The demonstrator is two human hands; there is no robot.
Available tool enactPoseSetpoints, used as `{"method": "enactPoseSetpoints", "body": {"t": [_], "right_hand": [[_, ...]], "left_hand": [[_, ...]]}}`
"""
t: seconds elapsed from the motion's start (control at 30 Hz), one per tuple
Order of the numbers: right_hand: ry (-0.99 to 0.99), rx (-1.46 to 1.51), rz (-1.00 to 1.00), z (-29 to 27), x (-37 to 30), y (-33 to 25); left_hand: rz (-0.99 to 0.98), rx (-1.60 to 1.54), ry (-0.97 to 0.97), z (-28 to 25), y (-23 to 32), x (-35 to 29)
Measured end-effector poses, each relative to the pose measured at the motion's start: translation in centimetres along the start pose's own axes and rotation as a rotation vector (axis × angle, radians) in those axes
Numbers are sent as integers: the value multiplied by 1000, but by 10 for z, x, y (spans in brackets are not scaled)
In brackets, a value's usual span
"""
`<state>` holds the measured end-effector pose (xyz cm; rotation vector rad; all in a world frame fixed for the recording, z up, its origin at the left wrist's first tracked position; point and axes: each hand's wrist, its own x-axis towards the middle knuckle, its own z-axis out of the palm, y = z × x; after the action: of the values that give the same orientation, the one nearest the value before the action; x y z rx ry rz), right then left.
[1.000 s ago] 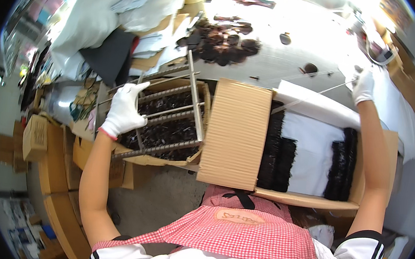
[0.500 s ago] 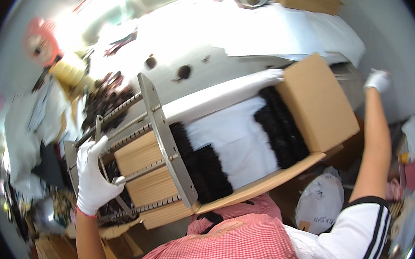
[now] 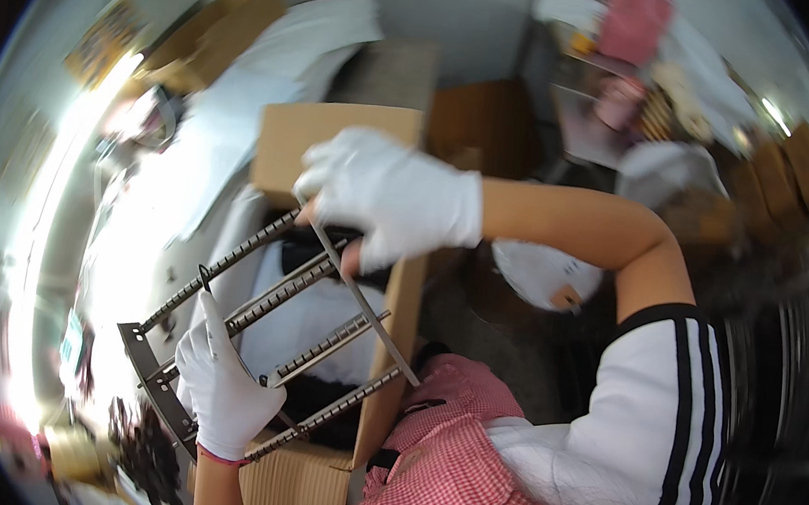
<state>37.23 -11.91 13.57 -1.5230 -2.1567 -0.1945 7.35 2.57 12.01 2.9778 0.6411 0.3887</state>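
Observation:
A metal rack [image 3: 309,287] with notched parallel bars hangs tilted above an opened cardboard box [image 3: 405,316]. My left hand [image 3: 226,386], in a white glove, is closed around the rack's near-left part, thumb and forefinger along its bars. My right hand [image 3: 385,197], also white-gloved and blurred by motion, is at the rack's far end plate, its bare fingertips closed on the corner. Inside the box, white sheeting [image 3: 301,320] and dark, furry-looking bundles show between the bars. The rack and my hands hide much of the box.
A table covered in white sheets [image 3: 233,109] runs along the left, with a cardboard box [image 3: 216,35] at its far end. Right of the opened box stands a round container with a whitish wrapped top [image 3: 544,271]. Shelves with pink items [image 3: 631,26] are at far right.
My view has turned to the right. My right hand has come from far out on the right to the rack's end plate. My left hand keeps hold of the rack.

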Motion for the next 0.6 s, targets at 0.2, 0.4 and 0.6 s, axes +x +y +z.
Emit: {"method": "enactPoseSetpoints", "body": {"t": [0.2, 0.4, 0.6], "right_hand": [[-127, -224, 630, 16, -67, -189], [213, -420, 1049, -33, -200, -314], [-23, -1069, 1710, -125, -259, -442]], "left_hand": [[734, -230, 128, 20, 118, 8], [1326, -621, -80, -6, 184, -23], [1412, -571, -279, 33, 162, -23]]}}
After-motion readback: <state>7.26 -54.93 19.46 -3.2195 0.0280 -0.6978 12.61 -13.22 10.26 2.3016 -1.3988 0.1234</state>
